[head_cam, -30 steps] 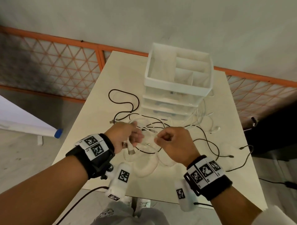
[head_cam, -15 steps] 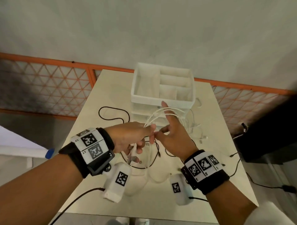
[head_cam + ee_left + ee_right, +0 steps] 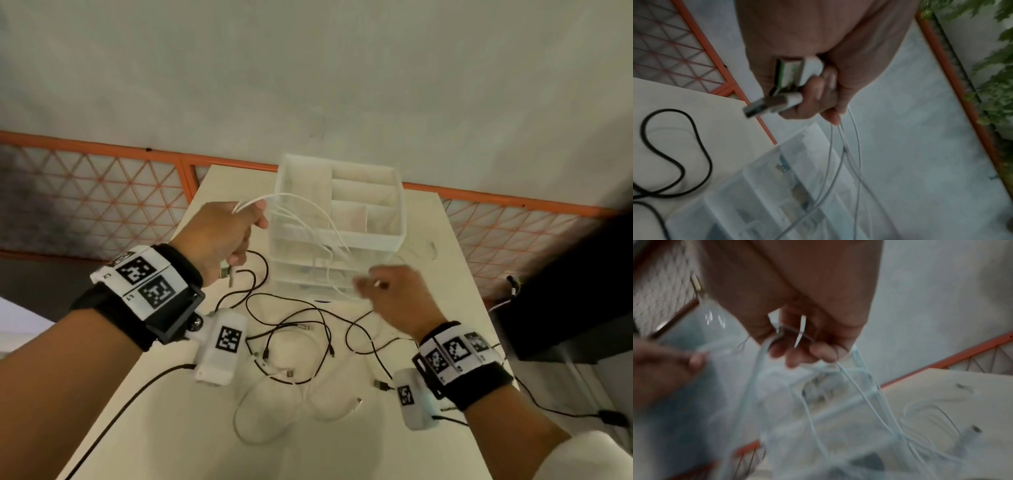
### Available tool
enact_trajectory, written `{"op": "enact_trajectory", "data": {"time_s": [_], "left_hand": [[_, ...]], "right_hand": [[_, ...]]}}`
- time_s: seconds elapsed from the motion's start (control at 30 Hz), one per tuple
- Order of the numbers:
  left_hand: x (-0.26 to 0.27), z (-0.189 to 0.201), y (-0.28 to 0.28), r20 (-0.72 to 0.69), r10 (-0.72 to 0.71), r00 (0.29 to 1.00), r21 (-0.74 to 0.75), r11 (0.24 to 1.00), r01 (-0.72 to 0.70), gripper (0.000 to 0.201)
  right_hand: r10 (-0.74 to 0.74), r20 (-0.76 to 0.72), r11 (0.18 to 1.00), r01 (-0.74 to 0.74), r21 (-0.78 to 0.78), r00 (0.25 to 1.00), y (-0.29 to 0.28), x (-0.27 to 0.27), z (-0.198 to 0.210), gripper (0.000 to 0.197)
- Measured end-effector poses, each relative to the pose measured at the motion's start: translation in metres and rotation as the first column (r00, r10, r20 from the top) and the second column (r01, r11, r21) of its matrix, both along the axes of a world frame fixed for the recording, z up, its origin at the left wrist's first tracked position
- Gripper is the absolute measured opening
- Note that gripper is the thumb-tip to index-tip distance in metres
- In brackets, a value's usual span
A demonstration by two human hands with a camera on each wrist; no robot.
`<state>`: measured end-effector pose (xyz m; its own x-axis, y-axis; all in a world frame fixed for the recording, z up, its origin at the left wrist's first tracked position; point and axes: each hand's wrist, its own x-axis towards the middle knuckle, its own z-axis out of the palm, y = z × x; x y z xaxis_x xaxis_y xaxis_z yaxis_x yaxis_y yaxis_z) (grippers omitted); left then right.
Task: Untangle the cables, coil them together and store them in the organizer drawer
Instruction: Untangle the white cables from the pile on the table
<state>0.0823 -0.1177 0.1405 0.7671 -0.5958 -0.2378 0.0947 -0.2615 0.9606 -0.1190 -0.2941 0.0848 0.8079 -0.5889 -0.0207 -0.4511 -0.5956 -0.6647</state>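
Note:
My left hand is raised left of the clear organizer and grips the white cables with their USB plugs sticking out below the fist. The white strands arc across the organizer's front to my right hand, whose curled fingers hold the other end of the bundle. Black cables lie tangled on the table between my wrists. More white cable lies looped near the front edge.
The cream table backs onto an orange-framed mesh fence and a grey floor. A dark object stands off the table's right side. The organizer's top tray has several dividers.
My hands have pulled apart: the left rose up and left with the white cables, the right dropped down and right, stretching the strands across the organizer's front.

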Motion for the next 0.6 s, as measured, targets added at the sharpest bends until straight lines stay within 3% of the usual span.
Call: {"op": "enact_trajectory", "data": {"time_s": [0.1,0.17,0.23,0.33,0.4,0.5,0.6], "left_hand": [[0.003,-0.01,0.002,0.027,-0.06,0.998,0.039,0.998,0.059,0.028],[0.006,-0.009,0.0,0.022,-0.011,1.0,-0.063,0.998,0.012,0.026],[0.011,-0.001,0.0,0.002,0.035,0.999,-0.198,0.98,-0.034,0.025],[0.017,0.005,0.003,0.007,0.048,0.999,-0.282,0.958,-0.044,0.024],[0.018,0.0,0.005,0.064,-0.004,0.998,-0.16,0.987,0.015,0.023],[0.015,-0.017,0.006,0.059,-0.136,0.989,0.078,0.988,0.131,0.031],[0.007,-0.032,0.002,0.016,-0.219,0.976,0.178,0.961,0.213,0.041]], "right_hand": [[-0.252,0.404,0.952,0.3,-0.058,0.879,-0.023,0.002,0.029,0.017],[-0.323,0.406,0.908,0.401,-0.121,0.855,-0.041,0.003,0.025,0.017],[-0.427,0.151,0.855,0.452,-0.254,0.892,-0.052,-0.001,0.004,0.025],[-0.502,-0.312,0.859,0.424,-0.287,0.806,-0.065,-0.015,-0.023,0.032],[-0.456,-0.353,0.89,0.417,-0.185,0.817,-0.073,-0.018,-0.02,0.029],[-0.493,-0.019,0.87,0.493,0.027,0.87,-0.083,-0.005,0.006,0.018],[-0.53,0.295,0.837,0.546,0.034,0.795,-0.089,0.006,0.033,0.019]]}}
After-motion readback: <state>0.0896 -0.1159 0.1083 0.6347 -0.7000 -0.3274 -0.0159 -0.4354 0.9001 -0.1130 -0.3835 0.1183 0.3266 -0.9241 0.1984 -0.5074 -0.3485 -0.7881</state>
